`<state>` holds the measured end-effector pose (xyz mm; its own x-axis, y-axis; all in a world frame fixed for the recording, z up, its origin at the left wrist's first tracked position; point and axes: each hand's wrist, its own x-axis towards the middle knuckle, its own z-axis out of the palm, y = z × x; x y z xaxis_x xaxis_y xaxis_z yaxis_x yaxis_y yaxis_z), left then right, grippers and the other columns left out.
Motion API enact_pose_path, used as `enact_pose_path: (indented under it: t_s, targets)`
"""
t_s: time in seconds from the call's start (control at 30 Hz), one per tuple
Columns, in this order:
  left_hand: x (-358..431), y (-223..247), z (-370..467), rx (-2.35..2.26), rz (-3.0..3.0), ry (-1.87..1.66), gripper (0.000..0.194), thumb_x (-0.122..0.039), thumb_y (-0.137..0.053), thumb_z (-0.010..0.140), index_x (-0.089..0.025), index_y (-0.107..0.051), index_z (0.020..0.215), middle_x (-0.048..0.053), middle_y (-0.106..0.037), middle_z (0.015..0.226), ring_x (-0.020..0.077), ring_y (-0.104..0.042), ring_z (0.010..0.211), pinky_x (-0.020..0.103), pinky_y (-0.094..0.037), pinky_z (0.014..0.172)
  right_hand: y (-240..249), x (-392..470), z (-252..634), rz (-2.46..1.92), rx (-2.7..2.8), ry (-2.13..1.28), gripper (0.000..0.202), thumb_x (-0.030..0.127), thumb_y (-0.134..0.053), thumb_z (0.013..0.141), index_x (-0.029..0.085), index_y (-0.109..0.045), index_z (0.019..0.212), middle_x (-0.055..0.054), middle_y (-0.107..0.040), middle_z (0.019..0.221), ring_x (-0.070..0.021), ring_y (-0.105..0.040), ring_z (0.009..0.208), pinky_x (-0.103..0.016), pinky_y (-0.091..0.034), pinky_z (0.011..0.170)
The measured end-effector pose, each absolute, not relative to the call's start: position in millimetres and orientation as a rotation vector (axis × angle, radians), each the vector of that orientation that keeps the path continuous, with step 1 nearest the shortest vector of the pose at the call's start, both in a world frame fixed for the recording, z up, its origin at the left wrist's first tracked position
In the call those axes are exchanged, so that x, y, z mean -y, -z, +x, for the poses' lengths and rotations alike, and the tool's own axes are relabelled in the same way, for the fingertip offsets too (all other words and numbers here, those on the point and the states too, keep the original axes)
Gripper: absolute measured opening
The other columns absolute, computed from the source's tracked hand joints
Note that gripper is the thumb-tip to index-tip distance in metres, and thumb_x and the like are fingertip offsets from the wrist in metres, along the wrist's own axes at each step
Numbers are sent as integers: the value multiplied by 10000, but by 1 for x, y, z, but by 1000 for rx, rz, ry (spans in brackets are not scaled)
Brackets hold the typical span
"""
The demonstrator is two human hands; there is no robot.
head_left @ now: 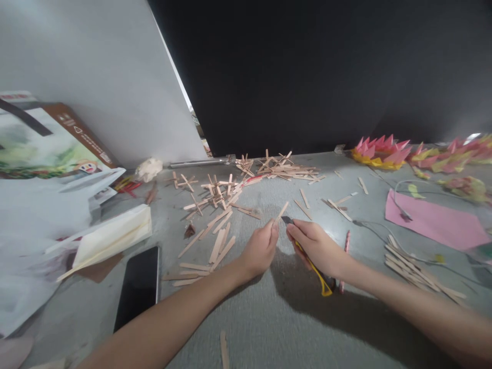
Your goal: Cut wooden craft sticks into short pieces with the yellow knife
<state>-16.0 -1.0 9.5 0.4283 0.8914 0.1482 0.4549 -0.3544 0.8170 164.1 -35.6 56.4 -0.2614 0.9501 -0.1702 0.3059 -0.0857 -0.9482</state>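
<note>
While the left hand (261, 249) pinches a stick (282, 211) that angles up toward 1 o'clock, the right hand (317, 246) has its grip closed round a yellow cutter (315, 269), its blade tip just beside the stick's lower end. Both hover over the grey counter (269, 318). Loose sticks (219, 205) lie scattered at 11 o'clock, a phone (139, 285) at 8 o'clock.

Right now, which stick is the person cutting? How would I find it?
Start at the grey table and find the two hands in the middle. The left hand pinches one wooden stick beside the yellow knife in the right hand. It alone is lifted; the others lie flat.
</note>
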Motion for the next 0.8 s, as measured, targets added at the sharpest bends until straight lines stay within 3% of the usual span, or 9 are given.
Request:
enact_pose_path:
  t_s: [0.8]
  targets:
    - [2,-9,-17,-1121,2067,-747,391,-445,-224,1105,-235,-395,823,-37,-450,694,154,-438,636,314,-328,662,-47,37,164,-1411,1641,-1378,417,499,-368,1084,253,-434,755,79,-480,514,-103,-482,345,-217,-366,353]
